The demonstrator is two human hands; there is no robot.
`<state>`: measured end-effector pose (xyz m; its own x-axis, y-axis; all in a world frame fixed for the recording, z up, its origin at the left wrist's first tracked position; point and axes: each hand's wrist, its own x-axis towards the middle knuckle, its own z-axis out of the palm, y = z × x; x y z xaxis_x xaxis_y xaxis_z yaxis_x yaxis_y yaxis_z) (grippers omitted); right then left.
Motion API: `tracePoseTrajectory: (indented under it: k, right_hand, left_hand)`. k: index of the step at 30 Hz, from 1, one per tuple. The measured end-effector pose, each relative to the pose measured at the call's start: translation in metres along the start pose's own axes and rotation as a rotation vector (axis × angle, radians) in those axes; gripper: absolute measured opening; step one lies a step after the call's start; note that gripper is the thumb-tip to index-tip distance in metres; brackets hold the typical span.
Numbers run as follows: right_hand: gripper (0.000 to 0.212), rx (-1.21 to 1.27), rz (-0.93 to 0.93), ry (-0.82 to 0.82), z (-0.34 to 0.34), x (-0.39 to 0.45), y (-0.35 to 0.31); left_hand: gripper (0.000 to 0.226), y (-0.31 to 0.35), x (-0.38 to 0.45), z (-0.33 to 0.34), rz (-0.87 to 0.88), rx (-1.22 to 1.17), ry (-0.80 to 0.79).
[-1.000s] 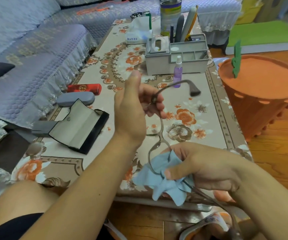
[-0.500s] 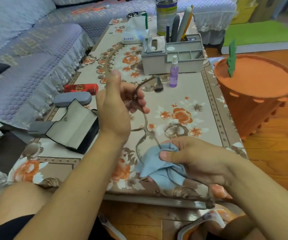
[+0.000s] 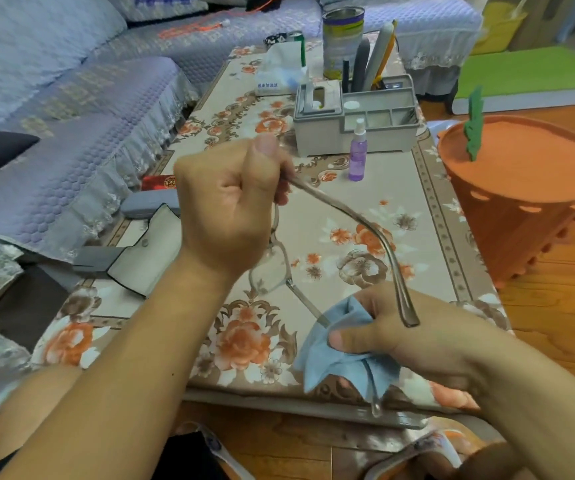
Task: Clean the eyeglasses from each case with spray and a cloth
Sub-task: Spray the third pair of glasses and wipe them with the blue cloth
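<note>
The eyeglasses (image 3: 272, 268) hung in the air above the floral surface (image 3: 428, 237), held roughly on end, one lens above the other, the upper lens hidden behind the left hand (image 3: 225, 209). Their frame looked thin, translucent and greyish-brown. One temple ran from that hand down and to the right, curving to a dark tip in front of the right hand (image 3: 393, 327). The other temple slanted from the lower lens into the blue cloth (image 3: 339, 348), its end poking out below. The left grip was closed around the frame at the upper hinge, thumb on top. The right grip pinched the soft, crumpled cloth around that lower temple. Beyond stood a small purple spray bottle (image 3: 358, 155) upright before a grey plastic organiser (image 3: 355, 117). To the left lay an open black case (image 3: 140, 258) with pale lining, and a closed grey case (image 3: 147, 205) behind it.
</note>
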<state>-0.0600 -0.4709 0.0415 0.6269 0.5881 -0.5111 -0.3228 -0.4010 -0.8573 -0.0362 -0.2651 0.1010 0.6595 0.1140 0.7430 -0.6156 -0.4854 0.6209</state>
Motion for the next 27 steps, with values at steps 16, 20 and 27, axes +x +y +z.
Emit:
tracePoseTrajectory:
  k: [16,20,27]
  right_hand:
    - [0.019,0.403,0.023,-0.102,-0.007,0.024,0.012]
    - [0.018,0.369,-0.123,-0.149,-0.013,0.025,0.006]
    - [0.014,0.334,-0.264,-0.239,-0.003,0.021,-0.005]
  left_hand:
    - [0.054,0.021,-0.013,0.041,-0.285,-0.305,0.13]
    - [0.055,0.027,-0.014,0.05,-0.435,-0.434,0.179]
    - [0.066,0.006,-0.015,0.043,-0.736,-0.526,0.224]
